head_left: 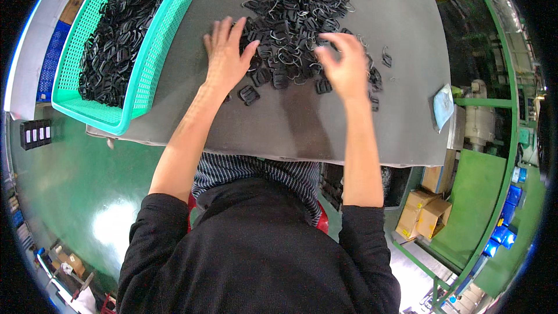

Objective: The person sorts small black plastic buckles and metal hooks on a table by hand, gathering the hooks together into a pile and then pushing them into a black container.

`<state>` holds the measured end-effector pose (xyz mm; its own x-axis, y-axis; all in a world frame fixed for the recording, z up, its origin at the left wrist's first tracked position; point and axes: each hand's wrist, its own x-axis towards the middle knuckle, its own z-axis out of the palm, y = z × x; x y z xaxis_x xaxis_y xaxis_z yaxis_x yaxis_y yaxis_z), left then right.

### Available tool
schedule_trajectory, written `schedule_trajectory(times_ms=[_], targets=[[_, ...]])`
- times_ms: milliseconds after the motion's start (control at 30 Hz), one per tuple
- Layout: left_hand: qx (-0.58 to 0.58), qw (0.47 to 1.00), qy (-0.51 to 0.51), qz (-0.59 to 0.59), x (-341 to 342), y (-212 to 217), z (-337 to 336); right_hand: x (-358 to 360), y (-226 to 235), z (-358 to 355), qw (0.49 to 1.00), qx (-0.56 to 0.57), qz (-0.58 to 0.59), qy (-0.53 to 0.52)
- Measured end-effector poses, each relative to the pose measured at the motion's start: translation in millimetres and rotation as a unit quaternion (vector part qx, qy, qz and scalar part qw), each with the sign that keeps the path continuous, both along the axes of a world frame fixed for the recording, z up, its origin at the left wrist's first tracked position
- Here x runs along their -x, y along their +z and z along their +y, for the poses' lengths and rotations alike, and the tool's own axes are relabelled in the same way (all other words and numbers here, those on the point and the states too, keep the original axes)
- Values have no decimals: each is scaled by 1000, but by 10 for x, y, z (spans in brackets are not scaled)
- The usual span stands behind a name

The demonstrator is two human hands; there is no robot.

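Observation:
A heap of black plastic buckles with bent metal wire hooks [296, 9] lies on the grey table [261, 131] in front of me. My left hand [225, 55] rests at the heap's left edge, its fingers spread and the thumb against the nearest buckles. Over the right side of the heap is my right hand [346, 70], slightly blurred, with thumb and forefinger curved but apart. Nothing shows between its visible fingers; the others are partly hidden. One loose buckle [249, 95] sits nearer to me, below the left hand.
A turquoise perforated basket [148, 72] full of black buckles stands at the table's left. A light-blue packet [443, 107] lies at the right edge, and a stray buckle [387, 57] lies right of the heap. Cardboard boxes [419, 215] and a green metal frame [485, 103] are beyond the table.

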<state>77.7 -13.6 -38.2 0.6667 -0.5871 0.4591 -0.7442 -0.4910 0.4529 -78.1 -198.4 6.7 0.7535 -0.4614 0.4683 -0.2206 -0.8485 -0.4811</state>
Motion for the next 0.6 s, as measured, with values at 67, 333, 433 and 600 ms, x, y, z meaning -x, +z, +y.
schedule_trajectory(times_ms=[67, 333, 433, 600], targets=[[53, 991, -104, 69, -121, -48, -63, -265, 5, 408, 994, 32, 37, 101], [118, 950, -67, 280, -466, 200, 98, -99, -134, -174, 996, -45, 68, -26], [88, 895, -121, 420, -530, 381, 106, -98, 18, -282, 975, -217, 47, -25], [134, 873, -169, 437, -637, 514, 124, -593, 77, 130, 985, -75, 142, -59]])
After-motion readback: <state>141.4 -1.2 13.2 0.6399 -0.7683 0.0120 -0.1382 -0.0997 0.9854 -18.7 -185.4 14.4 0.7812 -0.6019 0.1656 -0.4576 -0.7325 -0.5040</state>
